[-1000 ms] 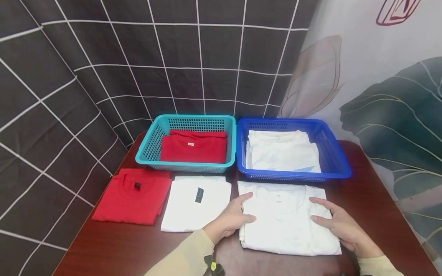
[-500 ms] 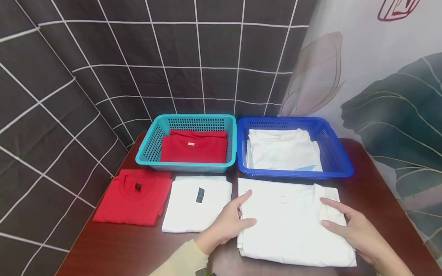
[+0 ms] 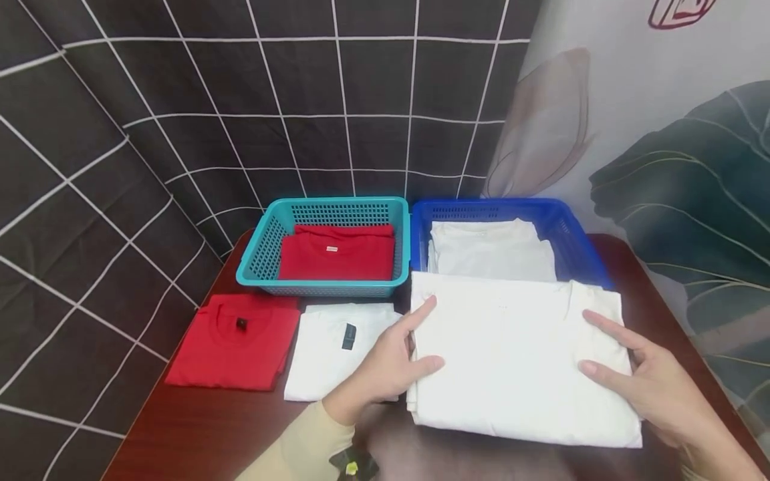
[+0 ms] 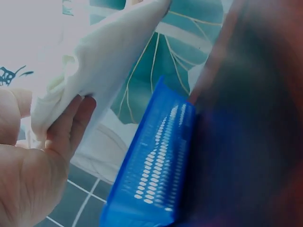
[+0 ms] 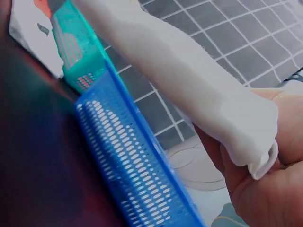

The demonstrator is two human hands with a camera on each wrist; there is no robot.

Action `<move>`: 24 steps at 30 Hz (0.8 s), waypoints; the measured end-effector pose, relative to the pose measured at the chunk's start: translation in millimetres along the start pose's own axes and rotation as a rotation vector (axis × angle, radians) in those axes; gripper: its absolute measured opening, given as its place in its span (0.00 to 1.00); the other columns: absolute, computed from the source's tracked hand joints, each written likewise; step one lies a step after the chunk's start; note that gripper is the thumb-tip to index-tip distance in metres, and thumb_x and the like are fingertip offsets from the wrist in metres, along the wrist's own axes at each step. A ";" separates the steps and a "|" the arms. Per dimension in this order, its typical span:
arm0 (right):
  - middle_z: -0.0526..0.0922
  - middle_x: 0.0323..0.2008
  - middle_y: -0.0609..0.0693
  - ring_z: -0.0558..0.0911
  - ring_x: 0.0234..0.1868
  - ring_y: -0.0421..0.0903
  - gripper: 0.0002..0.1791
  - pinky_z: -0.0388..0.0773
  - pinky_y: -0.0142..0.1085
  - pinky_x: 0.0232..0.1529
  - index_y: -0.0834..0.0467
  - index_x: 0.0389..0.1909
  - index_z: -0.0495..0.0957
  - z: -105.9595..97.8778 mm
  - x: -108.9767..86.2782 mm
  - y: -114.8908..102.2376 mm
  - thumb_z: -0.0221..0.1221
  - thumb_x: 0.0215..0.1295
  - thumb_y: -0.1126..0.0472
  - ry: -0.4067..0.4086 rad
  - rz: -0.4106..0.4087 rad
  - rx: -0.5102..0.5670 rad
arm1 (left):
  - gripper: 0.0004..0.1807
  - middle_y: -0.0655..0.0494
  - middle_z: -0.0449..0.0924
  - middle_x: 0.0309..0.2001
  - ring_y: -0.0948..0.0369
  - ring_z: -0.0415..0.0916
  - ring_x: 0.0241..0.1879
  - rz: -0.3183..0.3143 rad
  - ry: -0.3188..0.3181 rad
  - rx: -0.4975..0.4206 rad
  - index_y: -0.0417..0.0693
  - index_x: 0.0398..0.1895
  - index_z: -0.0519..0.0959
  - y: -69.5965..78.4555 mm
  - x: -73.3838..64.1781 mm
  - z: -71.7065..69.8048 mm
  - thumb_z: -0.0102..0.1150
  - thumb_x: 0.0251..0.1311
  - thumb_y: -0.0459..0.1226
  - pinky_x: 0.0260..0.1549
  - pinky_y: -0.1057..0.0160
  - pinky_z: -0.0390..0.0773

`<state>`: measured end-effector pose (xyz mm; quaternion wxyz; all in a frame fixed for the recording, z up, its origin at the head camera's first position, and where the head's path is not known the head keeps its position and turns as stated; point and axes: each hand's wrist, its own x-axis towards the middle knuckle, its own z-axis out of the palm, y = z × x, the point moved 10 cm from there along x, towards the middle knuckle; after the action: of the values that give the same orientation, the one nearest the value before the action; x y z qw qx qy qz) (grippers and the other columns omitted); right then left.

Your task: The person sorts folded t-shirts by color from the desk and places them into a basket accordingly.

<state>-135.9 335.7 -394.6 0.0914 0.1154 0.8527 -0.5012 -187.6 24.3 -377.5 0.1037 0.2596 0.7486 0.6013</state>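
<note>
Both hands hold a folded white T-shirt [image 3: 511, 361] up off the table, one at each side. My left hand [image 3: 391, 354] grips its left edge, thumb on top; the left wrist view shows fingers [image 4: 71, 123] tucked under the cloth. My right hand [image 3: 656, 381] grips the right edge the same way, and in the right wrist view the shirt's folded edge [image 5: 189, 80] lies between thumb and fingers. The shirt's far edge overlaps the front of the blue basket [image 3: 577, 247] in the head view. Inside that basket lie folded white shirts [image 3: 487, 250].
Left of the blue basket stands a turquoise basket [image 3: 325, 287] holding folded red shirts [image 3: 337, 257]. In front of it, a folded white shirt with a dark label [image 3: 325, 354] and a folded red shirt [image 3: 234, 347] lie on the brown table [image 3: 180, 427]. Dark gridded cloth [image 3: 301, 87] hangs behind.
Both hands have lifted the white T-shirt from the table and moved it forward, toward the blue basket, whose front rim it now hides. The other shirts have stayed put.
</note>
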 end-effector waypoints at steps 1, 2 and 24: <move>0.56 0.66 0.73 0.85 0.30 0.53 0.48 0.83 0.47 0.29 0.38 0.75 0.48 -3.2 3.2 -6.0 0.65 0.59 0.46 0.001 -0.015 0.000 | 0.45 0.68 0.53 0.73 0.68 0.48 0.71 0.005 -0.002 0.006 0.58 0.75 0.54 2.8 4.9 -2.9 0.66 0.56 0.34 0.64 0.65 0.61; 0.57 0.65 0.73 0.85 0.30 0.54 0.47 0.83 0.47 0.28 0.37 0.75 0.48 -7.0 7.3 -12.1 0.64 0.60 0.46 0.003 -0.032 -0.001 | 0.45 0.68 0.53 0.73 0.69 0.48 0.71 0.015 0.000 0.014 0.58 0.75 0.54 5.5 11.2 -6.4 0.67 0.56 0.34 0.64 0.65 0.61; 0.44 0.75 0.59 0.82 0.41 0.43 0.47 0.83 0.43 0.35 0.23 0.71 0.48 -65.4 132.7 -73.5 0.63 0.53 0.35 0.039 -0.163 -0.131 | 0.48 0.64 0.53 0.72 0.62 0.53 0.68 -0.133 0.001 0.055 0.73 0.74 0.53 5.0 156.8 -54.9 0.70 0.54 0.40 0.43 0.64 0.81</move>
<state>-286.7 372.3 -337.9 0.0411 0.0493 0.8918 -0.4478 -344.3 59.0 -334.1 0.1356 0.2118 0.7804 0.5724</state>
